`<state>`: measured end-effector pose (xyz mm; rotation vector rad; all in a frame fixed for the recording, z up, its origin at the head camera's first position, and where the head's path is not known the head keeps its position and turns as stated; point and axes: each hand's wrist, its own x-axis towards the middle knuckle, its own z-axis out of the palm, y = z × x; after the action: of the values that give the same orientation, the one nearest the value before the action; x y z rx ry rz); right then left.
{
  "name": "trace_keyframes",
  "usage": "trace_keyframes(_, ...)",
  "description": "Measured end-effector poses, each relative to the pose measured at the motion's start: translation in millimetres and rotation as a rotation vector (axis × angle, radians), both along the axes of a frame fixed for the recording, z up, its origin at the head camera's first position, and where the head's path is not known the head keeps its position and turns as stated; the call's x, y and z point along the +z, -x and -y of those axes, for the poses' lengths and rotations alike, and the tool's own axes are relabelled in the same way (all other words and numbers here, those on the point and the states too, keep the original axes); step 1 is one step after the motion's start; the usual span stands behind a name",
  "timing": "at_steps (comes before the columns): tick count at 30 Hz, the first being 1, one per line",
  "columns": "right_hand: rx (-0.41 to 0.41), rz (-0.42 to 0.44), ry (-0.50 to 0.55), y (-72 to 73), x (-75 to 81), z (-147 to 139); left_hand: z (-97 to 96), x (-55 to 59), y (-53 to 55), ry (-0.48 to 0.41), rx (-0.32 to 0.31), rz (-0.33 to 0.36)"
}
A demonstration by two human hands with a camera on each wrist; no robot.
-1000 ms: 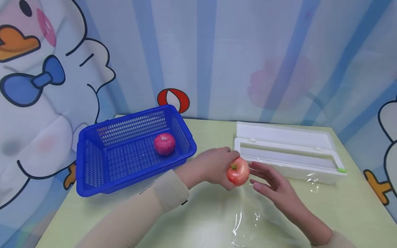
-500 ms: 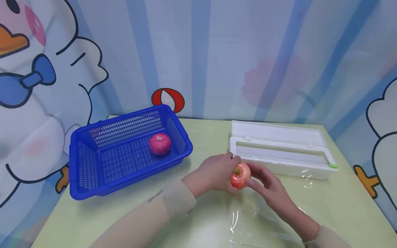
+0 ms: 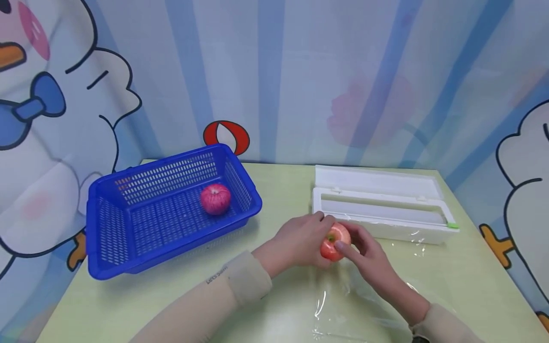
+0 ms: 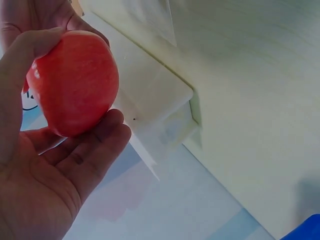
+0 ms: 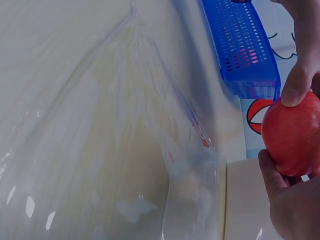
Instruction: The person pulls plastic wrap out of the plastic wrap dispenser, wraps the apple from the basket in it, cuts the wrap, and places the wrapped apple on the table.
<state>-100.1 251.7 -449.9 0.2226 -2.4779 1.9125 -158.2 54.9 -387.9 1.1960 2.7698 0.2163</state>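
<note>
A red apple [image 3: 340, 231] is held between both hands over the table, its stem end facing the head camera. My left hand [image 3: 302, 240] grips it from the left; in the left wrist view the thumb lies over the top of the apple [image 4: 77, 85] and the fingers curl below. From the right, my right hand [image 3: 373, 259] holds it with the thumb on the near face and the fingers partly hidden behind. Clear plastic film [image 3: 343, 305] spreads over the table under the hands, and appears creased in the right wrist view.
At the left stands a blue plastic basket [image 3: 158, 257] with one pinkish-red, streaked round fruit [image 3: 216, 199] inside. A white cling film box [image 3: 386, 228], lid raised and with a green tab, lies behind the hands. A printed curtain [image 3: 300, 85] hangs at the table's back edge.
My right hand has come in from the right and taken hold of the apple, its thumb moving onto the near face. The left hand keeps its grip; the head view has shifted slightly.
</note>
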Motion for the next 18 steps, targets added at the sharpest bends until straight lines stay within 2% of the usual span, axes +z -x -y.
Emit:
trace_keyframes(5, 0.002, 0.055, 0.052, 1.1, -1.1, 0, 3.5, -0.8, 1.8, -0.073, 0.036, 0.054)
trace_keyframes(11, -0.016, 0.170, 0.185, 2.4, 0.6, 4, 11.4, -2.0, 2.6, -0.199, 0.110, 0.156)
trace_keyframes(14, -0.023, 0.184, 0.232, 2.6, 2.9, 6, 17.3, -3.6, 3.4, -0.252, 0.134, 0.171)
trace_keyframes(18, -0.028, 0.196, 0.224, 2.7, 4.0, 5, 25.7, -5.5, 5.0, -0.313, 0.148, 0.208)
